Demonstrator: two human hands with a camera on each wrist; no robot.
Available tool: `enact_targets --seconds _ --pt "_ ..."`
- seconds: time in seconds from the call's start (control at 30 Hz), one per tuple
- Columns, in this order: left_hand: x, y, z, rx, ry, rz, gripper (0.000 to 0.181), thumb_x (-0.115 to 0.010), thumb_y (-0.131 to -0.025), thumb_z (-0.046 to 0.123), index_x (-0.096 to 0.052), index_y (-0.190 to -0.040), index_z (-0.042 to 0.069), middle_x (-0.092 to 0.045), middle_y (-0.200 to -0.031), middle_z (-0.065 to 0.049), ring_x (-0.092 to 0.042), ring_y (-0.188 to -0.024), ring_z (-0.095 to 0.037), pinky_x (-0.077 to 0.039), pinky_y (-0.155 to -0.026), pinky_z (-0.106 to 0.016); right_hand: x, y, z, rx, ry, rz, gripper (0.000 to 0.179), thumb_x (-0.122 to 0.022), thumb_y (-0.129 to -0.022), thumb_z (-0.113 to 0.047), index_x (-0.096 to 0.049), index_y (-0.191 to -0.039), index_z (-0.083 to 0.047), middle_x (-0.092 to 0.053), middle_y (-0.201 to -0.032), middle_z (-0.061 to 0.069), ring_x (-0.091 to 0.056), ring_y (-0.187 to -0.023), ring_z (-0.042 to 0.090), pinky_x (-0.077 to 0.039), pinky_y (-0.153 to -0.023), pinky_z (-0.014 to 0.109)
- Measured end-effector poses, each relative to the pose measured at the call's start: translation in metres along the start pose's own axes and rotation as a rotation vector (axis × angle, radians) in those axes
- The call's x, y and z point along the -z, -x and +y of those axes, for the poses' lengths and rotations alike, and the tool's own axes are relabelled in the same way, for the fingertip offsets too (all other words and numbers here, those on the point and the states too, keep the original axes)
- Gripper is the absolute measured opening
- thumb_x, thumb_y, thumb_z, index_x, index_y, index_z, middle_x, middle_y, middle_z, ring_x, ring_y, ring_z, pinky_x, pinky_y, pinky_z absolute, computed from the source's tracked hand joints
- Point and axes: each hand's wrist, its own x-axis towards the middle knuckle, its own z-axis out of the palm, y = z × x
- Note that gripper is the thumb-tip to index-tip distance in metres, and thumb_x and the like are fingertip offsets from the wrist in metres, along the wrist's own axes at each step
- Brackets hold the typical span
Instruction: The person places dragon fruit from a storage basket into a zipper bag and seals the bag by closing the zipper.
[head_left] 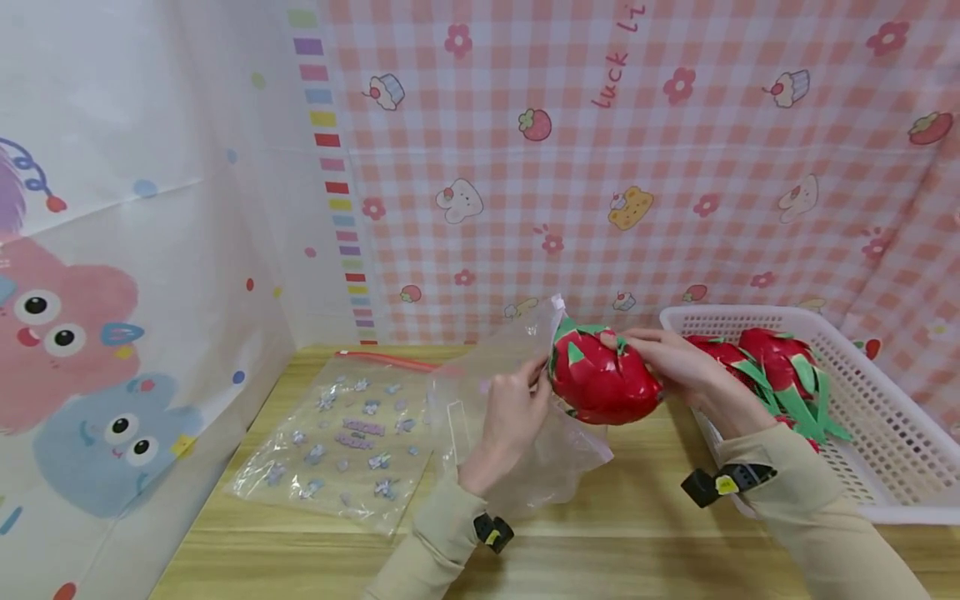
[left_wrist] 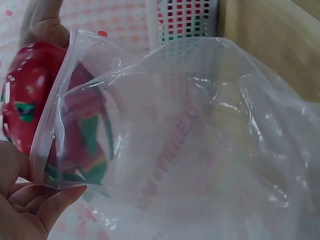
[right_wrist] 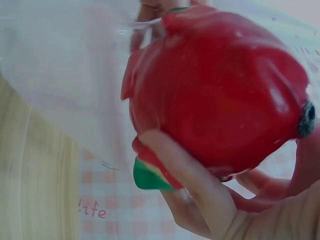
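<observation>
A shiny red toy dragon fruit with green-tipped scales is gripped by my right hand, thumb and fingers spread around its body in the right wrist view. My left hand pinches the mouth edge of a clear zip bag. In the left wrist view the fruit's green-leaved end lies inside the bag mouth, while its rounded red end sticks out. The bag body hangs down over the table between my arms.
A second clear zip bag with a red slider strip and small prints lies flat on the wooden table to the left. At right stands a white perforated basket with several more dragon fruits. Printed cloth hangs behind.
</observation>
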Motion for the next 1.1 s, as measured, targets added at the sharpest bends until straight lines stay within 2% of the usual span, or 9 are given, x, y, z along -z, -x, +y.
enact_targets --seconds 0.17,0.3,0.47,0.6,0.73,0.83,0.9,0.97,1.1 --pt "0.008 -0.002 0.003 0.021 -0.056 0.008 0.021 -0.060 -0.086 0.002 -0.070 -0.104 -0.003 -0.072 -0.096 -0.015 -0.071 -0.088 -0.021 -0.056 -0.080 -0.029 -0.010 -0.001 0.002 -0.015 0.066 0.050 0.067 -0.049 -0.095 -0.045 -0.035 -0.144 -0.001 -0.064 -0.111 0.013 -0.065 -0.081 0.013 -0.059 -0.071 0.037" --pt "0.015 -0.004 0.005 0.037 -0.092 -0.018 0.022 -0.062 -0.085 0.005 -0.072 -0.105 0.002 -0.073 -0.093 -0.009 -0.072 -0.085 -0.017 -0.051 -0.077 -0.034 -0.014 -0.003 0.003 -0.035 0.128 0.068 0.069 -0.050 -0.094 -0.047 -0.035 -0.145 -0.004 -0.054 -0.128 0.025 -0.064 -0.083 0.015 -0.059 -0.070 0.040" --pt "0.024 -0.006 0.006 0.048 -0.015 -0.123 0.025 -0.061 -0.084 0.000 -0.069 -0.107 -0.004 -0.073 -0.097 -0.016 -0.071 -0.089 -0.019 -0.056 -0.069 -0.021 -0.011 -0.005 0.005 -0.048 0.057 0.040 0.069 -0.049 -0.095 -0.046 -0.035 -0.144 -0.001 -0.066 -0.107 0.009 -0.067 -0.078 0.012 -0.059 -0.070 0.037" --pt "0.030 -0.007 0.008 0.106 0.052 -0.244 0.031 -0.061 -0.082 -0.003 -0.066 -0.112 -0.006 -0.071 -0.103 -0.019 -0.070 -0.094 -0.023 -0.055 -0.062 -0.016 -0.005 -0.006 0.007 -0.053 -0.019 0.007 0.069 -0.047 -0.096 -0.046 -0.033 -0.144 0.001 -0.067 -0.090 -0.006 -0.068 -0.076 0.010 -0.059 -0.070 0.034" --pt "0.033 -0.008 0.009 0.152 0.066 -0.342 0.041 -0.061 -0.077 -0.008 -0.062 -0.118 -0.007 -0.068 -0.109 -0.020 -0.070 -0.097 -0.025 -0.043 -0.047 -0.010 -0.004 -0.009 0.008 -0.059 -0.020 0.003 0.071 -0.049 -0.094 -0.048 -0.035 -0.144 0.001 -0.066 -0.091 -0.005 -0.068 -0.076 0.011 -0.059 -0.071 0.035" --pt "0.034 -0.008 0.009 0.159 0.037 -0.388 0.049 -0.062 -0.071 -0.011 -0.061 -0.120 -0.006 -0.068 -0.110 -0.019 -0.069 -0.081 -0.018 -0.033 -0.043 -0.012 -0.002 -0.010 0.009 -0.076 -0.037 0.007 0.069 -0.048 -0.095 -0.046 -0.034 -0.143 0.002 -0.067 -0.090 -0.005 -0.068 -0.075 0.011 -0.059 -0.071 0.036" --pt "0.034 -0.008 0.009 0.160 0.024 -0.392 0.050 -0.063 -0.069 -0.012 -0.062 -0.119 -0.005 -0.069 -0.109 -0.018 -0.066 -0.076 -0.015 -0.034 -0.044 -0.013 -0.002 -0.009 0.009 -0.077 -0.024 0.026 0.068 -0.046 -0.096 -0.045 -0.034 -0.144 0.002 -0.067 -0.094 0.000 -0.068 -0.075 0.013 -0.059 -0.070 0.037" --pt "0.034 -0.007 0.010 0.174 0.043 -0.365 0.045 -0.063 -0.072 -0.010 -0.064 -0.116 -0.005 -0.070 -0.106 -0.018 -0.068 -0.078 -0.016 -0.043 -0.050 -0.012 -0.006 -0.009 0.009 -0.070 0.039 0.063 0.067 -0.047 -0.096 -0.045 -0.035 -0.144 0.000 -0.066 -0.105 0.011 -0.067 -0.079 0.015 -0.059 -0.069 0.038" --pt "0.028 -0.006 0.013 0.180 0.090 -0.221 0.028 -0.061 -0.081 -0.005 -0.068 -0.107 -0.006 -0.072 -0.099 -0.020 -0.071 -0.091 -0.025 -0.056 -0.064 -0.020 -0.022 -0.007 0.008 0.020 0.310 0.197 0.065 -0.056 -0.092 -0.047 -0.046 -0.139 -0.004 -0.056 -0.128 0.027 -0.066 -0.091 0.028 -0.059 -0.069 0.042"
